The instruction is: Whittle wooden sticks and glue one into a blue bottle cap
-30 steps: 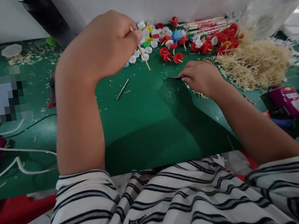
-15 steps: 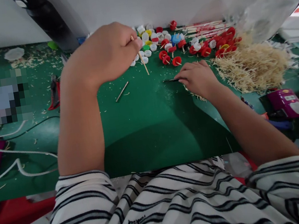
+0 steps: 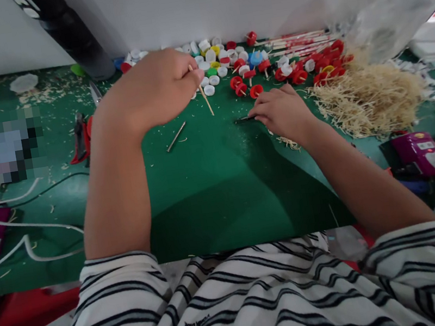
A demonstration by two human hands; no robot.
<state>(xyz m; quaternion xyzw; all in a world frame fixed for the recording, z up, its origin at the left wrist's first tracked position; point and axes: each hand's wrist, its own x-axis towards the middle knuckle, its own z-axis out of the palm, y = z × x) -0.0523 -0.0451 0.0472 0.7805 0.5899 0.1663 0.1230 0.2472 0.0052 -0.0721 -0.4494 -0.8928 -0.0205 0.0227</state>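
My left hand pinches a thin wooden stick, which slants down toward the green tabletop. My right hand is closed around a slim dark tool whose pointed metal blade sticks out to the left; it looks like a craft knife, its handle hidden by the fingers. Between the hands and a little nearer to me lies a short metal rod. Just beyond my right hand sit red bottle caps with sticks through them. Several white caps lie loose behind my left hand.
A heap of pale wood shavings is right of my right hand. Bundled sticks lie along the wall. Red-handled pliers and a black bottle stand left. Purple power strips and white cables flank the workspace.
My left hand, with the stick, has shifted slightly left and down. My right hand has slid a little to the left with the blade. Both grips look the same.
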